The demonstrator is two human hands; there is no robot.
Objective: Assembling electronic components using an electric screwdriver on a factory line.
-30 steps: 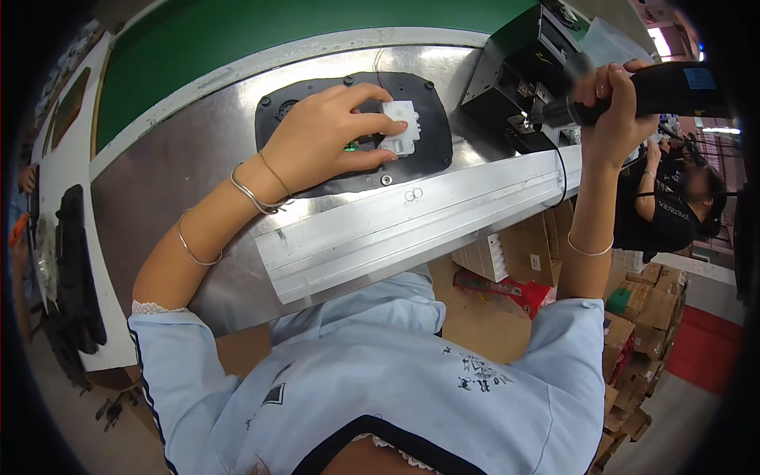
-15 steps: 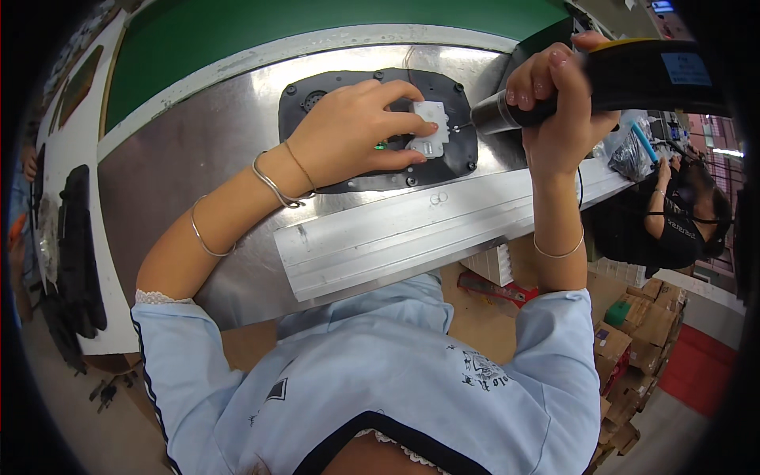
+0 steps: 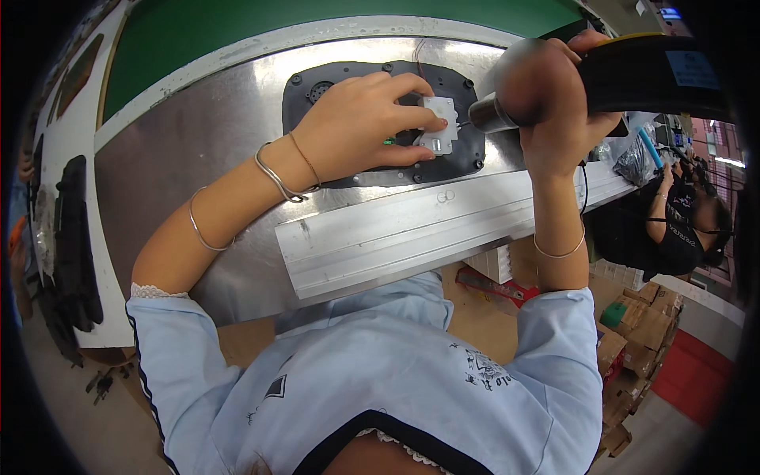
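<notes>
My left hand (image 3: 360,120) reaches over a dark flat panel (image 3: 469,150), its fingers closed around a small white plastic block (image 3: 440,139). The block lies on the panel, and part of its left side is covered by my fingers. My right hand (image 3: 558,119) grips a black power screwdriver (image 3: 645,79) with a metal nose. The bit points left at the block's right edge; I cannot tell whether it touches. A blur covers part of my right hand.
The panel lies on a metal worktop (image 3: 174,190) behind an aluminium rail (image 3: 412,229). A green surface (image 3: 317,20) runs along the far side. Black parts (image 3: 75,245) lie at the left. A co-worker (image 3: 681,214) sits at the right, above stacked cardboard boxes (image 3: 645,324).
The panel and white block have shifted slightly right, with my left hand still on the block. The screwdriver stays almost in place, so its bit is nearer the block.
</notes>
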